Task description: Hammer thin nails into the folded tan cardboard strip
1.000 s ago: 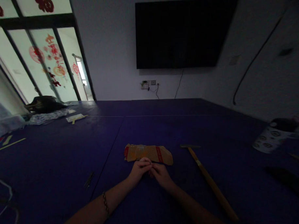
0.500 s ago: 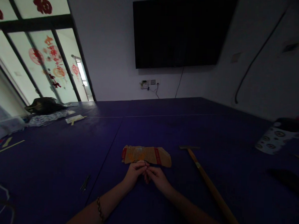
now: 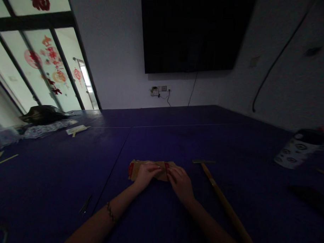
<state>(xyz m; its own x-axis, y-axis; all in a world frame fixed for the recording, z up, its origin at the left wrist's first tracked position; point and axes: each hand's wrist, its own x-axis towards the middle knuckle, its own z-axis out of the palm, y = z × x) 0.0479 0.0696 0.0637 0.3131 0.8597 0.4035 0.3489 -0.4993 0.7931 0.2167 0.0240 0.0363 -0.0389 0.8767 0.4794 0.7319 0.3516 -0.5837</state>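
A flat brown piece of cardboard (image 3: pixel 135 171) with red bands lies on the table before me. Over its middle is my left hand (image 3: pixel 146 175), thumb and fingertips pinched together; whatever sits between them is too small and dark to make out. My right hand (image 3: pixel 181 182) bends its fingers over the cardboard's right end and grips it there, covering that edge. To the right rests a hammer (image 3: pixel 223 200) with a wooden handle, its metal head pointing away from me. Several thin metal pieces like nails (image 3: pixel 85 204) lie in a small pile left of my left forearm.
The purple table (image 3: pixel 161 139) reaches toward the wall. A patterned cup (image 3: pixel 296 149) with a dark lid stands at right, near a dark flat object (image 3: pixel 309 197). At the far left are a black bag (image 3: pixel 44 114), crumpled plastic (image 3: pixel 48 129) and a white packet (image 3: pixel 77 129).
My hands have come apart and moved forward onto the cardboard. The right hand shifted right to its end; the left stays pinched. The view has turned slightly.
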